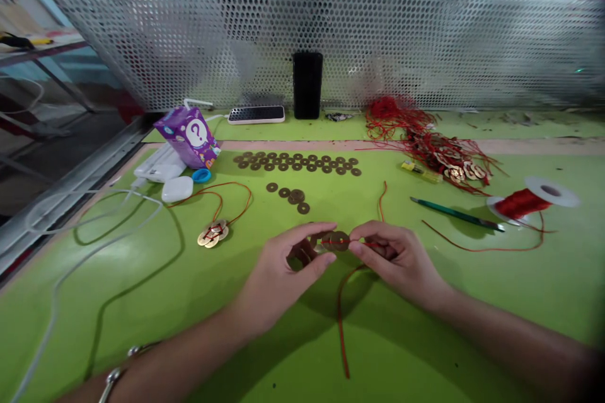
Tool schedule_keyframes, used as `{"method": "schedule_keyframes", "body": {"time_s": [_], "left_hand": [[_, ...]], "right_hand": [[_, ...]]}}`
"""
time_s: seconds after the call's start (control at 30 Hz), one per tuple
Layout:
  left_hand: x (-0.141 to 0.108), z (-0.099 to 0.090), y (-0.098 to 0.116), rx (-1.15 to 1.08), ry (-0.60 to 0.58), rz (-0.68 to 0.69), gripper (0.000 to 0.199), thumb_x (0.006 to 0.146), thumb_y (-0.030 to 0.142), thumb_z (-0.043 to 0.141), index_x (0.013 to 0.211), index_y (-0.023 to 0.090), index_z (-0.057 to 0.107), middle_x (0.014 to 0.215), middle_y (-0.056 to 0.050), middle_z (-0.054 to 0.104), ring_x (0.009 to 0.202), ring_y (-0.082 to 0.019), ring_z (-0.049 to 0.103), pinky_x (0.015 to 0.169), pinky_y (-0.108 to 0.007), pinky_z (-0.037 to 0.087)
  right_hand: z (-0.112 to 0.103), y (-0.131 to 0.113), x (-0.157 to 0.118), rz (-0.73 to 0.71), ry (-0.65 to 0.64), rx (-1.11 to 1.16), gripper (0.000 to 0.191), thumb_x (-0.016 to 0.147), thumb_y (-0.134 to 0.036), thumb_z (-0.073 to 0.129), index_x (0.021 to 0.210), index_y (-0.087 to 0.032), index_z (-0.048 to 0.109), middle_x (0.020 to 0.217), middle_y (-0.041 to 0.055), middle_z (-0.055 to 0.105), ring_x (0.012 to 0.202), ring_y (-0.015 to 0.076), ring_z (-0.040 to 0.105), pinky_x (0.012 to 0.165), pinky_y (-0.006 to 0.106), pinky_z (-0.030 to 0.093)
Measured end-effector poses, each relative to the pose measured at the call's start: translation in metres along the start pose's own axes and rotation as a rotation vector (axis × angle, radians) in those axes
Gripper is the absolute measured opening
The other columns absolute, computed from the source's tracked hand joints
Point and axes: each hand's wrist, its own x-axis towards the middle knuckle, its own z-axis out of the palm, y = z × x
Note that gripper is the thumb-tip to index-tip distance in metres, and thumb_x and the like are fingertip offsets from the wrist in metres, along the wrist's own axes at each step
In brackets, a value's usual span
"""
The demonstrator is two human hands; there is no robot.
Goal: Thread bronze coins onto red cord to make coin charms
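Just above the green table, my left hand (295,255) is closed, thumb and fingers gripping the edges of a few overlapping brass coins (339,240) with holes in their middles. A red cord (344,321) runs across the coins, and its loose end hangs toward me. My right hand (390,255) pinches the cord at the right edge of the coins. Another end of red cord (382,201) sticks up beyond the right hand. Farther off lies a small group of loose coins (297,195). To the left rests a knotted coin cluster (212,233) with its red cord.
Rows of coins (297,162) lie farther back. At right are a spool of red cord (522,203), a green pen-like tool (456,213), a yellow lighter (420,172) and a heap of corded coins (444,154). A purple box (189,135) and white cables (57,289) occupy the left.
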Motion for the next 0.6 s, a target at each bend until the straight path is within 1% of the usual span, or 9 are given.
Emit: {"method": "schedule_keyframes", "body": {"time_s": [0.07,0.13,0.27,0.37,0.47,0.53,0.6], "left_hand": [[0.0006,0.0002,-0.0009,-0.007,-0.005,-0.002,0.028,0.083,0.031,0.065,0.111,0.030,0.068,0.103,0.000,0.072,0.083,-0.017,0.064,0.073,-0.027,0.050],[0.0010,-0.0002,-0.0017,-0.010,-0.012,-0.007,0.027,0.084,0.031,0.064,0.110,0.030,0.068,0.100,0.000,0.073,0.079,-0.016,0.063,0.068,-0.025,0.049],[0.0003,-0.0009,-0.0025,0.006,-0.013,-0.010,0.028,0.085,0.033,0.063,0.113,0.029,0.067,0.089,0.000,0.073,0.068,-0.014,0.061,0.061,-0.023,0.047],[-0.0008,-0.0007,-0.0024,0.015,-0.002,-0.012,0.028,0.086,0.033,0.062,0.113,0.027,0.067,0.081,0.000,0.071,0.064,-0.013,0.059,0.057,-0.022,0.045],[-0.0015,-0.0004,-0.0017,0.022,0.015,-0.009,0.028,0.085,0.031,0.063,0.112,0.027,0.067,0.075,0.001,0.069,0.062,-0.013,0.057,0.055,-0.020,0.043],[-0.0018,-0.0003,-0.0009,0.031,0.036,0.000,0.028,0.084,0.030,0.063,0.112,0.027,0.067,0.073,0.001,0.068,0.062,-0.012,0.056,0.053,-0.020,0.042],[-0.0019,-0.0002,0.0003,0.045,0.057,0.006,0.027,0.083,0.028,0.064,0.110,0.026,0.068,0.073,0.001,0.067,0.062,-0.012,0.056,0.053,-0.019,0.042]], "right_hand": [[0.0002,-0.0013,-0.0001,-0.004,0.002,-0.009,0.026,0.085,-0.042,0.059,0.081,-0.018,0.069,0.053,-0.0032,0.041,0.046,0.0094,0.031,0.042,0.023,0.022],[0.0003,-0.0024,-0.0004,0.001,0.008,-0.017,0.027,0.086,-0.042,0.058,0.081,-0.017,0.068,0.053,-0.0028,0.042,0.046,0.0097,0.032,0.042,0.024,0.022],[0.0006,-0.0022,-0.0013,0.017,0.005,-0.019,0.025,0.086,-0.040,0.058,0.083,-0.017,0.067,0.050,-0.0058,0.034,0.044,0.0087,0.028,0.041,0.023,0.018],[0.0010,-0.0012,-0.0017,0.018,-0.005,-0.016,0.023,0.086,-0.037,0.058,0.091,-0.016,0.067,0.050,-0.0085,0.025,0.044,0.0080,0.022,0.041,0.024,0.013],[0.0012,-0.0006,-0.0019,0.028,-0.010,-0.021,0.027,0.087,-0.036,0.058,0.104,-0.017,0.067,0.053,-0.0089,0.020,0.045,0.0084,0.018,0.042,0.025,0.012],[0.0011,-0.0001,-0.0023,0.040,-0.010,-0.017,0.031,0.086,-0.036,0.060,0.108,-0.017,0.068,0.053,-0.0084,0.020,0.047,0.0089,0.018,0.043,0.025,0.012],[0.0008,0.0007,-0.0028,0.043,-0.012,-0.007,0.032,0.083,-0.036,0.063,0.108,-0.018,0.070,0.053,-0.0073,0.025,0.048,0.0093,0.020,0.043,0.025,0.014]]}}
